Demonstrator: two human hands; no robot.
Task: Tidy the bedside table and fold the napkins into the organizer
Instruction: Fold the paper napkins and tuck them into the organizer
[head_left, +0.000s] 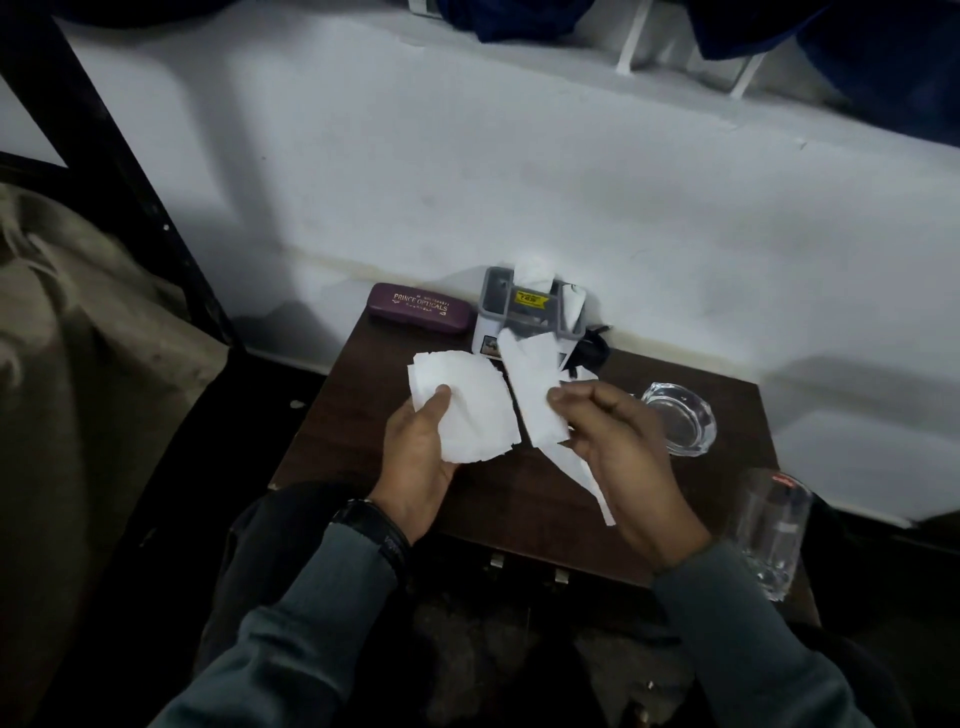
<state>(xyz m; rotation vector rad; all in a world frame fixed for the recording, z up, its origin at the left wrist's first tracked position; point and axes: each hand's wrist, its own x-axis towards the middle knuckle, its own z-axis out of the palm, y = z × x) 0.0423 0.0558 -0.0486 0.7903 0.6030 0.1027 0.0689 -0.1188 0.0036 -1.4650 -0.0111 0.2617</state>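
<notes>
L hand: thumb on top, fingers under, holds napkin stack flat over mid bench. Stack edges ragged, not squared.
R hand: thumb + fingertips pinch single napkin, partly folded. A long tail hangs from it toward the bench front edge. Neither hand is free.

Organizer: grey, at bench back edge against the wall, just behind both napkins. Crumpled napkins poke out of its top and look unfolded. Specs case at back-left corner, just beside organizer. Black item at organizer's right side, can't ID. Ashtray, glass, nr right edge, close to R hand. Mug, glass, hard at right edge nr front-right corner.

Risks (judgement only):
- Thin paper + fingertip pinch: a tug on the hanging tail could tear the single napkin or undo its fold.
- Napkin stack is held by one thumb only. If it tilts, sheets may slide off to the bench or the floor.
- R forearm passes close to ashtray and mug. A wide sweep to the organizer could knock the mug off the right edge, and glass would likely break.
- Organizer top is already stuffed. Pushing folded napkins in over the crumpled ones may jam, or shove the organizer into the specs case.
- Dim light makes fold edges hard to line up.
</notes>
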